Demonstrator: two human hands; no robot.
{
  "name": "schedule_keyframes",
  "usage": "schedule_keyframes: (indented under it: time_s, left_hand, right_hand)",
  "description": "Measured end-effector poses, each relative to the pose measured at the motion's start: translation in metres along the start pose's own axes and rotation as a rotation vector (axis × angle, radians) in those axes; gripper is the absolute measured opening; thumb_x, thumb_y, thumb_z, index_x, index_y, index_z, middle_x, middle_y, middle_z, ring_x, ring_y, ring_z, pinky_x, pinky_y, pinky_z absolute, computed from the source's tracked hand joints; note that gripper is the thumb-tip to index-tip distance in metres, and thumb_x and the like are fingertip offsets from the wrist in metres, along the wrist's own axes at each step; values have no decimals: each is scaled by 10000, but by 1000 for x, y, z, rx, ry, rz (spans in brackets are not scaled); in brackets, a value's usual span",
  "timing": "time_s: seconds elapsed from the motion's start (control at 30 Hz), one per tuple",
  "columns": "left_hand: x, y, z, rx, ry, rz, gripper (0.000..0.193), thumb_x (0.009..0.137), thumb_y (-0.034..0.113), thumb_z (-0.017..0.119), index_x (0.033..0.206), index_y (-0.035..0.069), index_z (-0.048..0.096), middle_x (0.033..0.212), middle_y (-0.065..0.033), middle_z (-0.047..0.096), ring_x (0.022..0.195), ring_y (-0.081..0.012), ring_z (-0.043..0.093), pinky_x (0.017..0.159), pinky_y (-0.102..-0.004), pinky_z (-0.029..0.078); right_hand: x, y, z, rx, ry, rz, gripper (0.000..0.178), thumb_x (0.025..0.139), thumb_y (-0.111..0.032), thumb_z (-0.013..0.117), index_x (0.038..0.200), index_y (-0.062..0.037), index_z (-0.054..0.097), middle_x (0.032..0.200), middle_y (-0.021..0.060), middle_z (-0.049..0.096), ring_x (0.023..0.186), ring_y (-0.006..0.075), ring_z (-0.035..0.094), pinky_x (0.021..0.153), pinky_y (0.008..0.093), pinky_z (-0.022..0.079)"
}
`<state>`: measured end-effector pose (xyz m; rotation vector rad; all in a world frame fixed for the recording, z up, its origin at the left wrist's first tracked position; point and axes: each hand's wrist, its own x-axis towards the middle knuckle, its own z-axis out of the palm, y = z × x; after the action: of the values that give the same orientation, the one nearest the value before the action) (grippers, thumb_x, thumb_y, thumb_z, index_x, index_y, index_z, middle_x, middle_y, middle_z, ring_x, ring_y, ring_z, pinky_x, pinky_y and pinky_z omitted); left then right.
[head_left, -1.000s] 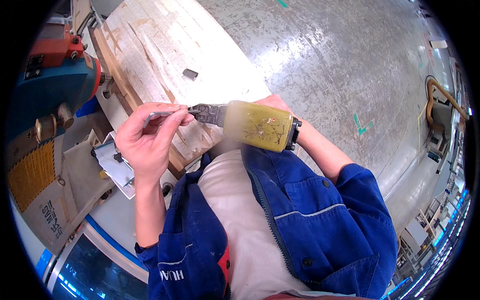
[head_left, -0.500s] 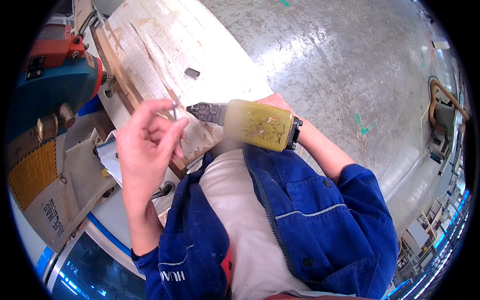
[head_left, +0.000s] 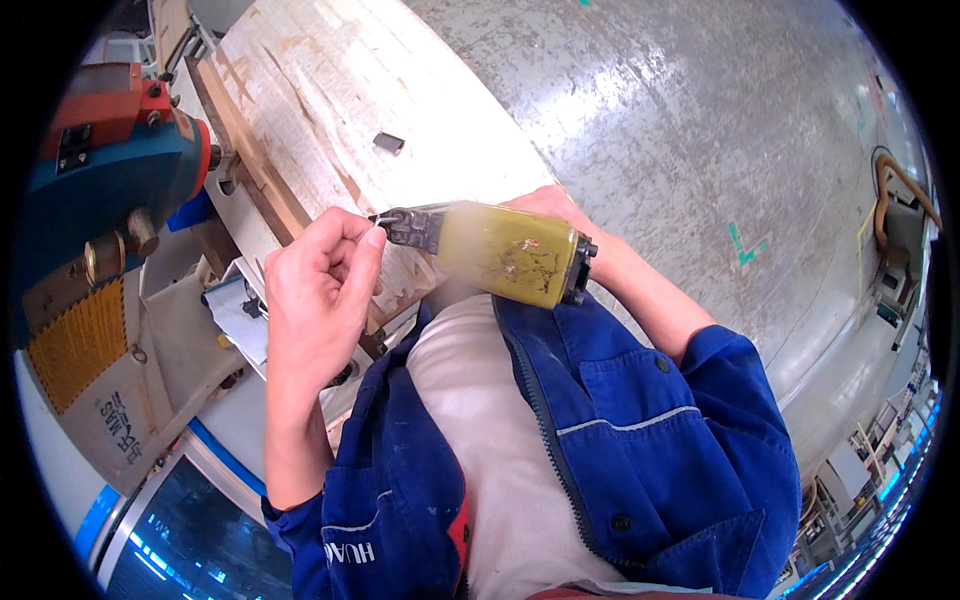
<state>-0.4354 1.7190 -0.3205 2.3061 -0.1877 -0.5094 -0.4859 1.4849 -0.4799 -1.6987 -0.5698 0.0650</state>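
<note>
In front of my torso is a nail gun (head_left: 510, 255) with a worn yellow-green body and a dark metal nose. It lies tilted, its nose toward the left. My right hand (head_left: 556, 207) is closed on its far side, the fingers mostly hidden behind the body. At the nose tip, my left hand (head_left: 330, 262) pinches a thin metal rod (head_left: 379, 222) between thumb and forefinger. Most of the rod is covered by the fingers. Beyond the tool, a small dark grey piece (head_left: 389, 143) rests on the pale wooden board (head_left: 330, 80).
On the left stands a blue and red machine (head_left: 130, 165) with metal knobs. White paper (head_left: 238, 318) lies below the board's left edge. Grey floor (head_left: 640, 110) with green tape marks (head_left: 742, 246) stretches to the right, where a brown hose (head_left: 905, 185) curves.
My left hand has moved right, bringing the rod from just short of the nose tip up to it. The nail gun has shifted slightly left and stays in my right hand.
</note>
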Motion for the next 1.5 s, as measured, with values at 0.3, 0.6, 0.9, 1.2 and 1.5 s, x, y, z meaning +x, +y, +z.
schedule_keyframes:
  time_s: [0.3, 0.6, 0.9, 1.2, 1.5]
  left_hand:
    - [3, 0, 2, 60, -1, -10, 170, 873, 89, 642, 743, -4, 586, 528, -27, 556, 476, -59, 463, 473, -238, 371]
    - [1, 6, 3, -128, -87, -150, 205, 908, 85, 604, 726, 8, 548, 582, -62, 627, 434, -75, 554, 401, -218, 411]
    - [0, 7, 7, -619, -209, -399, 184, 958, 117, 567, 801, 28, 534, 668, -120, 662, 501, -162, 655, 424, -240, 517]
    - [-10, 12, 8, -394, -194, -343, 170, 990, 155, 541, 855, 60, 502, 677, -122, 651, 485, -171, 642, 410, -240, 503]
    - [-8, 19, 9, -546, -181, -489, 161, 998, 140, 536, 868, 58, 489, 667, -96, 642, 476, -137, 614, 417, -230, 484]
  right_hand:
    - [1, 1, 1, 53, 13, -11, 498, 668, -222, 776, 1104, -8, 663, 852, 162, 690, 709, 308, 667, 655, 354, 531]
    - [1, -6, 1, 115, 13, -15, 437, 686, -193, 780, 1065, -9, 665, 876, 157, 697, 761, 310, 685, 693, 351, 539]
    - [2, -10, 9, 210, 71, -101, 324, 730, -140, 741, 1008, 16, 681, 859, 162, 700, 726, 308, 688, 655, 353, 536]
    - [1, -11, 8, 193, 80, -142, 361, 715, -155, 755, 1016, 27, 677, 857, 168, 698, 741, 321, 690, 668, 361, 543]
    - [1, -10, 8, 191, 67, -137, 386, 718, -165, 754, 1049, 16, 673, 846, 165, 697, 743, 325, 695, 657, 362, 543]
